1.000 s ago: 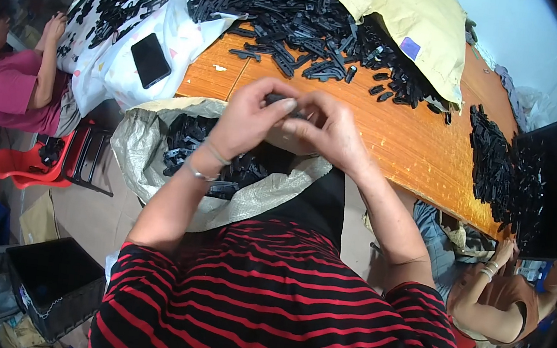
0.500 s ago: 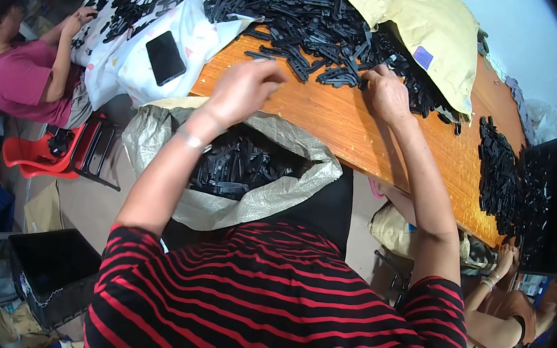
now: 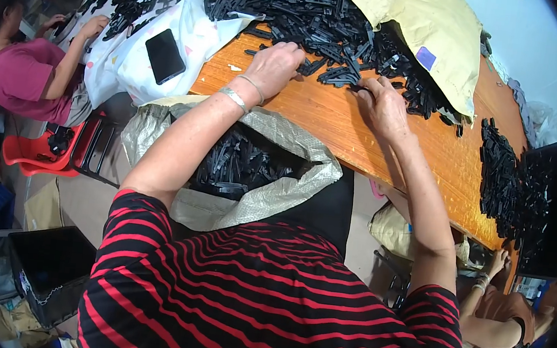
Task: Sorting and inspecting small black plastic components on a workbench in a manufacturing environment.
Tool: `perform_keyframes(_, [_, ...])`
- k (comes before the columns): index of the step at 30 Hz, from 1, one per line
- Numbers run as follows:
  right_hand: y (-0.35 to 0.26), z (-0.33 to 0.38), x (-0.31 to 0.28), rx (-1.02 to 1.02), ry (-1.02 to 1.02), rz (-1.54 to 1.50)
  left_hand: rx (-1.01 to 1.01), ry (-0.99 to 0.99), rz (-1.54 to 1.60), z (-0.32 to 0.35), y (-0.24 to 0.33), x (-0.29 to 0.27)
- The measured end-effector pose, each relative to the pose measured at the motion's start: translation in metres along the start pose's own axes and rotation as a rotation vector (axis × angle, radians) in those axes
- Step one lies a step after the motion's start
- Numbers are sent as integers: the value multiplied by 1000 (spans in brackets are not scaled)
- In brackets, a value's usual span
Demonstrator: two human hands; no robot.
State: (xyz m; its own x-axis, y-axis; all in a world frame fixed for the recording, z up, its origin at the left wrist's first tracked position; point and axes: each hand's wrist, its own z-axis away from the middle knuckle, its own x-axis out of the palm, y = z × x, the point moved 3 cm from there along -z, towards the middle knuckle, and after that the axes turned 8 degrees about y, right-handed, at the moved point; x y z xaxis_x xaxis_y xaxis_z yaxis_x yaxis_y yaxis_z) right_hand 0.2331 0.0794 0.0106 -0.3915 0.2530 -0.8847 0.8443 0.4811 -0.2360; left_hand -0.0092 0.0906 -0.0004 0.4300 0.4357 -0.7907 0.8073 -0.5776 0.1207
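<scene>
A large heap of slim black plastic pieces, long and clip-like, covers the far part of the wooden table. At the heap's near edge my left hand is closed, its fingers bent down among the pieces; whatever its fingertips hold is hidden. To its right, my right hand pinches one dark slim piece between thumb and fingers, just above the wood. Below my left forearm, an open woven sack rests in front of me, with many similar black pieces inside.
A phone lies on a white plastic sheet at left. A yellowish paper sack sits at the far right of the heap. Another black pile is near the right edge. People work at both sides; a black crate stands lower left.
My left hand has moved right and forward from above the sack's rim to the heap's edge. My right hand has drawn slightly back from the heap with a dark piece.
</scene>
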Motion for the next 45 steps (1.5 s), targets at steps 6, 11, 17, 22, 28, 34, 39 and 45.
perform_keyframes(6, [-61,6,-7,388,86,-804,-805,-47,1404,23,26,-4])
perform_keyframes(11, [-76,17,2,298,205,-853,-857,25,1591,28,55,-17])
perform_keyframes(17, [-82,16,-12,464,-98,-975,-834,-9,1577,36,54,-28])
perform_keyframes(22, [-84,18,-23,391,23,-781,-843,9,1622,35,54,-31])
perform_keyframes(28, [-100,21,-22,70,356,-592,-783,86,1604,32,58,-27])
perform_keyframes(34, [-103,19,-22,33,380,-522,-780,179,1555,34,60,-29])
perform_keyframes(39, [-99,19,-16,140,304,-633,-738,196,1516,35,63,-34])
perform_keyframes(45, [-103,17,-18,152,322,-611,-628,310,1433,33,77,-52])
